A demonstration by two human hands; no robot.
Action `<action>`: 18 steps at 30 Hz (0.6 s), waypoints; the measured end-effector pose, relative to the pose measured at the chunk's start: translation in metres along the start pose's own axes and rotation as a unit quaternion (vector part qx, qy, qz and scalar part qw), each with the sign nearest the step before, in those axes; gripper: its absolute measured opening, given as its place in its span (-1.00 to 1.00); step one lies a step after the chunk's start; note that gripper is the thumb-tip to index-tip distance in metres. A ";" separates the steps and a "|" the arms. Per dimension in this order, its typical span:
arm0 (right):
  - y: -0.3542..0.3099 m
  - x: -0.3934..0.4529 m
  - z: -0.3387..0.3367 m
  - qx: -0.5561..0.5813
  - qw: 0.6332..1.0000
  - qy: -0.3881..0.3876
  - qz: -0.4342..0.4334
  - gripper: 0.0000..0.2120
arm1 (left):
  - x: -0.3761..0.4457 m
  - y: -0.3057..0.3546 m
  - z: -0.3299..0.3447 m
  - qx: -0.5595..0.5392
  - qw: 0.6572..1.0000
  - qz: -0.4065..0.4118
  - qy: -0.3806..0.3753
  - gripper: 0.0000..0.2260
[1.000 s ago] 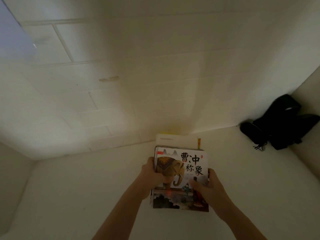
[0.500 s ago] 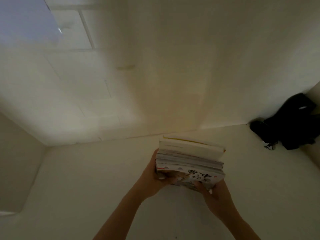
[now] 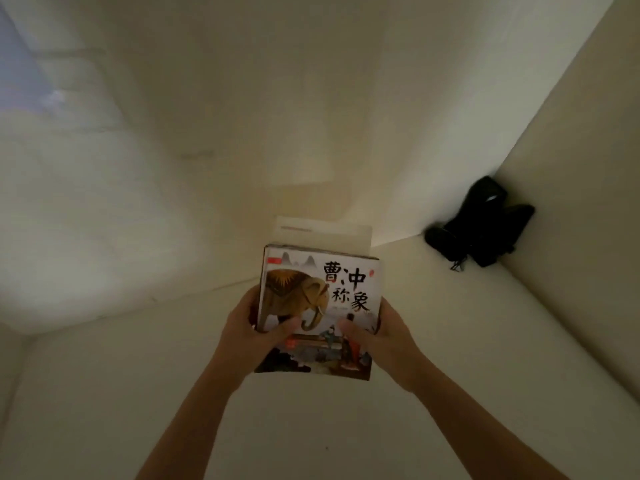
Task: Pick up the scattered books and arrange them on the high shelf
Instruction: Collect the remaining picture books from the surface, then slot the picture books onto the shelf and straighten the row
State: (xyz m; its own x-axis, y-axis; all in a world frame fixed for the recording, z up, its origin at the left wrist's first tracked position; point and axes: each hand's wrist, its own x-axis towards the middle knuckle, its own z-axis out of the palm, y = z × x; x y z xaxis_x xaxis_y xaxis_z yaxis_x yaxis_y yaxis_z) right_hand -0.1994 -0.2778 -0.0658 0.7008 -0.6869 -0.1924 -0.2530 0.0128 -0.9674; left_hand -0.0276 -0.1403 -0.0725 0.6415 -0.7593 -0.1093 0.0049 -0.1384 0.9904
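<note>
- Gripping a stack of books (image 3: 320, 299) from both sides, you hold it above the pale shelf floor (image 3: 450, 393), its front cover facing you: an elephant picture and large Chinese characters.
- Your left hand (image 3: 247, 329) clasps the stack's left edge, thumb laid across the cover's lower part.
- Your right hand (image 3: 384, 332) clasps the right edge, thumb also pressed on the cover.
- Behind the front book, a taller cream-coloured book (image 3: 325, 233) rises above the others at the back of the stack.
- Well to your right, a black object (image 3: 481, 226) sits in the far corner against the side wall (image 3: 571, 202); what it is cannot be told.
</note>
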 end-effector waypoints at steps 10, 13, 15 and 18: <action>-0.150 -0.097 0.058 0.024 0.990 -0.101 -0.100 -0.65 | -0.151 0.126 -0.062 -0.033 0.979 0.102 0.172 -0.60; -0.188 -0.144 0.084 0.026 0.975 -0.140 -0.171 -0.69 | -0.218 0.169 -0.085 -0.021 0.958 0.162 0.234 -0.60; -0.213 -0.176 0.100 0.065 0.958 -0.181 -0.212 -0.70 | -0.265 0.195 -0.098 -0.005 0.944 0.192 0.267 -0.57; -0.251 -0.227 0.117 0.097 0.922 -0.242 -0.286 -0.63 | -0.329 0.230 -0.110 0.022 0.915 0.243 0.320 -0.60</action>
State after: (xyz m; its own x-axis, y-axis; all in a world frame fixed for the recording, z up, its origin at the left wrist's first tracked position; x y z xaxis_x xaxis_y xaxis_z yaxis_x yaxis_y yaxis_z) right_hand -0.2166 -0.0401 0.2015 0.9102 -0.2177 0.3524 0.3412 -0.0883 -0.9358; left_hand -0.1535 0.1474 0.2007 0.8779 -0.2109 0.4298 -0.4224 0.0815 0.9028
